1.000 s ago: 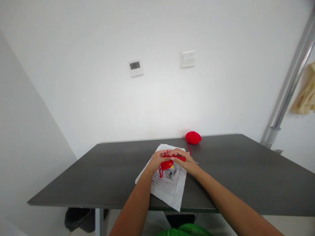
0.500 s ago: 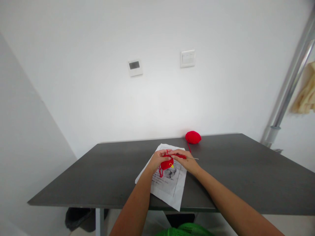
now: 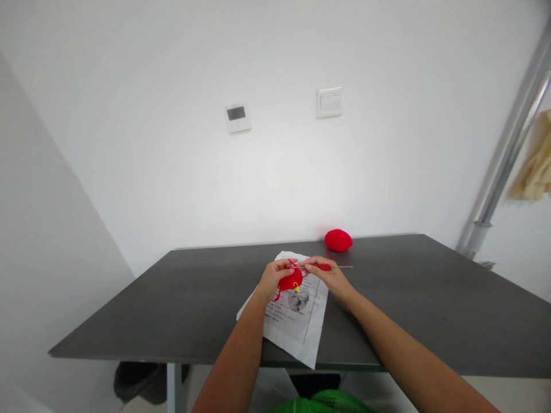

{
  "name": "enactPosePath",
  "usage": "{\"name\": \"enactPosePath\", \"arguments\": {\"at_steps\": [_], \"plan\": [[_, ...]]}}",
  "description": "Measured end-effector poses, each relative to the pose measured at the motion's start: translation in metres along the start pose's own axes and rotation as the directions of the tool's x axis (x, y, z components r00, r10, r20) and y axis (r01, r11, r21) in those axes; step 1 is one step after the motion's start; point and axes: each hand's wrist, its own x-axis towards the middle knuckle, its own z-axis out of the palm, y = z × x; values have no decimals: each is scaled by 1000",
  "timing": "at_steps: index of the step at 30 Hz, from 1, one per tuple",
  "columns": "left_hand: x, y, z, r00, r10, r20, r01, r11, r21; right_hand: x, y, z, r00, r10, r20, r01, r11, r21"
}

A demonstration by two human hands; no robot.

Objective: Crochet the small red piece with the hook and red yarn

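Note:
Between the fingers of my left hand (image 3: pixel 272 277) is a small piece of red crochet work (image 3: pixel 290 280), with red yarn looped at its top. A yellow stitch marker (image 3: pixel 297 287) hangs on its lower edge, and a loose yarn tail dangles on the left. My right hand (image 3: pixel 328 273) is closed round a crochet hook (image 3: pixel 322 267) with a red grip and thin metal ends. Its left end meets the top of the work. Behind my right hand, a strand runs back to a ball of red yarn (image 3: pixel 338 241).
A printed paper sheet (image 3: pixel 293 330) lies on the dark table (image 3: pixel 193 310) under my hands. The white wall behind carries a thermostat panel (image 3: pixel 237 118) and a light switch (image 3: pixel 329 102). Below the table at left is a black bin bag (image 3: pixel 138 378).
My right hand has drawn slightly up and right with the hook, opening a small gap between the hands. The crochet work has turned a little and shifted left and up in my left hand.

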Motion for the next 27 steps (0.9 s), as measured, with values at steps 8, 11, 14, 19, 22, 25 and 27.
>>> {"name": "enactPosePath", "arguments": {"at_steps": [8, 11, 14, 19, 22, 25, 27], "plan": [[-4, 6, 4, 1000, 2, 20, -1, 999, -35, 0, 1, -1, 1000, -26, 9, 27, 999, -23], [-4, 7, 3, 1000, 8, 26, -6, 998, -56, 0, 0, -1, 1000, -4, 13, 4, 1000, 18], [-4, 5, 2, 999, 15, 34, -13, 999, -42, 0, 2, -2, 1000, 1, 31, -4, 998, 70], [-1, 2, -1, 999, 15, 35, -15, 1000, -6, 2, 8, -6, 996, 12, 85, -23, 990, 140], [-1, 2, -2, 999, 5, 41, -5, 1000, 11, 2, 8, -9, 992, 16, 125, -33, 990, 134], [-1, 1, -2, 999, -8, 47, 6, 999, 34, 2, 5, -11, 988, 12, 156, -30, 993, 116], [-1, 1, -2, 999, -12, 53, 9, 999, 42, 2, 3, -12, 986, 7, 165, -23, 995, 96]]}}
